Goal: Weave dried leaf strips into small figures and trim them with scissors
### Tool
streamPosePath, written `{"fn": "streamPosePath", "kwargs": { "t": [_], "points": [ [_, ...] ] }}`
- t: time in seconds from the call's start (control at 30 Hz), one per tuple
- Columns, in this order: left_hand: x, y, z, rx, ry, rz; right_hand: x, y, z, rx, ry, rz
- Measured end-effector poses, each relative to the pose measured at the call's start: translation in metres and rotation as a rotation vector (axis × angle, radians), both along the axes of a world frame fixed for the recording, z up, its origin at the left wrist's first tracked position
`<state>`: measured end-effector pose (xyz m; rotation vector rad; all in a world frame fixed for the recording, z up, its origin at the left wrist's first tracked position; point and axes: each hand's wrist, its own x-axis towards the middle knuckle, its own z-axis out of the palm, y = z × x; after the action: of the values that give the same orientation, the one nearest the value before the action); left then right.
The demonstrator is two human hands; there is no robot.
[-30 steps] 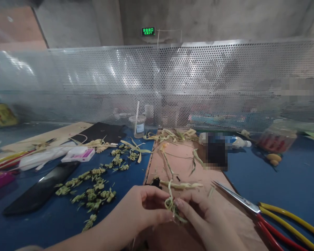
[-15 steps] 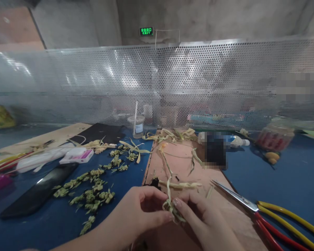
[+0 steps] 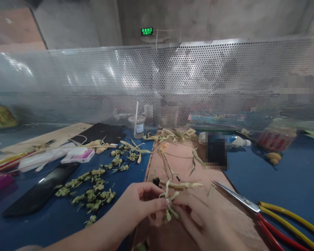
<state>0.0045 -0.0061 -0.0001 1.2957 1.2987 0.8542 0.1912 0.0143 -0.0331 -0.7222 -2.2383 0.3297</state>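
Near the front of the pinkish board [image 3: 183, 157], my left hand [image 3: 143, 202] pinches a small knot of pale green dried leaf strips [image 3: 169, 209] between thumb and fingers. Loose strip ends fan out of the knot in several directions. My right hand [image 3: 199, 216], somewhat blurred, has its bent fingers against the knot's right side. Just beyond both hands lies a dried strip [image 3: 183, 184]. Several similar finished-looking green knots [image 3: 94, 195] lie in a loose pile on the blue table to the left.
Scissors [image 3: 246, 202] with red and yellow handles lie at the right, tips pointing away. Further back are dried leaves [image 3: 175, 135], a lidded cup with a straw [image 3: 137, 127], a bottle [image 3: 237, 141] and a jar [image 3: 277, 137]. A dark flat object [image 3: 42, 190] lies left; perforated metal screens [image 3: 94, 83] stand behind.
The knot has turned, and its strip ends now spread outward. My left thumb has moved up onto its middle, while my right fingers have shifted to its side.
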Motion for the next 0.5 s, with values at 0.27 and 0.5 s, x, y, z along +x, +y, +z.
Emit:
{"fn": "streamPosePath", "kwargs": {
  "t": [0.27, 0.5],
  "points": [
    [0.000, 0.000, -0.007, 0.121, 0.129, -0.056, 0.006, -0.008, 0.010, 0.561, -0.209, -0.073],
    [0.004, -0.005, -0.006, 0.155, 0.172, -0.124, 0.004, -0.007, 0.014, 0.441, -0.201, 0.023]
  ]
}}
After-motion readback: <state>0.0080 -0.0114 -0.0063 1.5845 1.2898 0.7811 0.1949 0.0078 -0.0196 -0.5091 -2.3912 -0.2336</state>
